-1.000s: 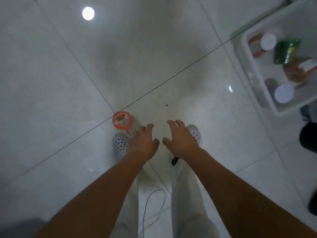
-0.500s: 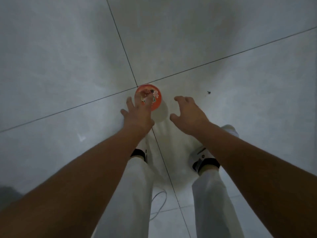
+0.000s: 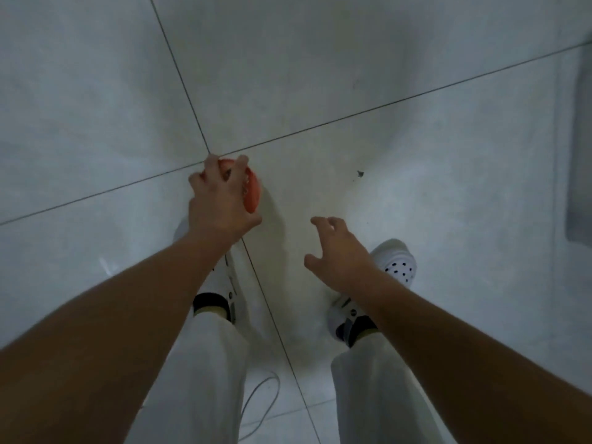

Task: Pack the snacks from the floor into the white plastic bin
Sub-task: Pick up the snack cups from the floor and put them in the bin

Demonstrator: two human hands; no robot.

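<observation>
Orange tub (image 3: 252, 193) just beneath the grout cross (image 3: 209, 154) of the tile floor (image 3: 320, 75), tilted, clamped from above in the left hand (image 3: 221, 203), fingers curled over its rim. Off the floor or not: cannot tell. Right hand (image 3: 339, 251) lower right of the cross, well apart from the tub, holding nothing, fingers loosely spread. Dark speck (image 3: 360, 173) right of the cross. White shoes (image 3: 398, 261) below it.

Orange snack cup (image 3: 251, 193) mostly hidden under the gripping left hand (image 3: 221, 200), its lid print too blurred to read, left shoe (image 3: 229, 277) largely behind the left forearm (image 3: 144, 315), blurred grey shape (image 3: 579, 155) cut off by the right edge, unidentifiable, dark speck (image 3: 360, 173) too small to tell
</observation>
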